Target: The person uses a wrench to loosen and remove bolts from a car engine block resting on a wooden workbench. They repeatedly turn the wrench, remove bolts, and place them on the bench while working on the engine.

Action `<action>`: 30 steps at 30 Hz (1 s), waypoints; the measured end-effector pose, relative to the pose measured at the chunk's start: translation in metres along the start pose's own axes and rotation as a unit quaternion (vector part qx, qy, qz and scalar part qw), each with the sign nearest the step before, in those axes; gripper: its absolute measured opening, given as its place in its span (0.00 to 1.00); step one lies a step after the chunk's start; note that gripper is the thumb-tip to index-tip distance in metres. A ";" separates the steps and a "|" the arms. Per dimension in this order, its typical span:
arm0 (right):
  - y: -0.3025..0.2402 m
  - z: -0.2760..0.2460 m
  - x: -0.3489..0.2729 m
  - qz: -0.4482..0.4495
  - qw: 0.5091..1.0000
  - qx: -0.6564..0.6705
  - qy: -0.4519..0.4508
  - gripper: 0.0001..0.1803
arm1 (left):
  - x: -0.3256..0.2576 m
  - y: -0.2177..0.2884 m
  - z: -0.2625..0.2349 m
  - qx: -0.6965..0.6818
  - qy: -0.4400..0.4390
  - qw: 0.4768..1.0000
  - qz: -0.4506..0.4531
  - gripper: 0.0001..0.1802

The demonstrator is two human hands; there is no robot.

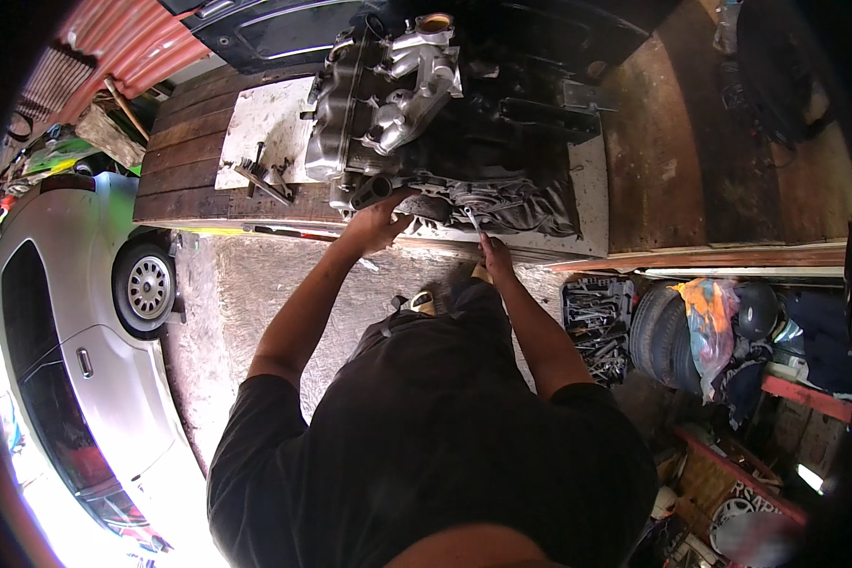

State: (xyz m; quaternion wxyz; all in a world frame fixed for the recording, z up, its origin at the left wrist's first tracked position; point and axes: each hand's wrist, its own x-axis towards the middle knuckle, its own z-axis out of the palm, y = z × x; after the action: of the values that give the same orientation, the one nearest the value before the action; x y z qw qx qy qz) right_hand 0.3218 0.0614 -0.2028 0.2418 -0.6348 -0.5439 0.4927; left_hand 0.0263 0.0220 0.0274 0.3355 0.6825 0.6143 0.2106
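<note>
A grey metal engine (336,118) with a branched silver manifold (415,99) lies on the workbench in front of me. My left hand (379,227) is against its near left end, beside a dark round pipe opening (373,191). Its fingers are apart and partly hidden by the engine's edge; I see nothing held in them. In my right hand (494,256) is a slim silver wrench (471,218), fingers closed round its lower part. The wrench's tip reaches the engine's near face, by a rounded cover (478,195). Dark, oily parts blur together there.
Bolts and small metal parts (273,178) lie on a white board (256,123) left of the engine. Below the bench at right are a tool case (596,322) and tyres (663,331). A silver car (95,322) stands at left. A dark panel (284,33) is behind the engine.
</note>
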 end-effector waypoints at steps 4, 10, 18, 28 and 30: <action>-0.010 0.000 -0.004 -0.044 0.996 -0.059 0.047 0.30 | -0.001 -0.006 0.004 0.017 0.027 0.999 0.034 0.27; -0.026 -0.003 -0.013 -0.041 0.972 -0.213 0.088 0.31 | 0.001 -0.003 0.003 0.010 -0.002 1.000 -0.012 0.28; -0.060 -0.022 -0.026 -0.021 0.924 -0.353 0.149 0.30 | 0.000 0.005 -0.002 0.010 -0.024 0.999 -0.044 0.27; -0.121 -0.088 -0.028 -0.193 0.858 -0.472 0.061 0.21 | -0.005 0.005 -0.002 0.014 0.029 0.999 0.026 0.26; -0.139 -0.098 -0.026 -0.224 0.839 -0.496 0.021 0.19 | -0.003 0.001 0.000 -0.005 0.022 0.999 0.027 0.27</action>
State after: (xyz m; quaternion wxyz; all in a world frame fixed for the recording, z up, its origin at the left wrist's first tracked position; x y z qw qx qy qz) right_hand 0.3476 0.1005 -0.0371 0.0093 -0.5408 -0.8377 0.0762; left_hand 0.0262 0.0190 0.0282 0.3191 0.6925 0.6018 0.2374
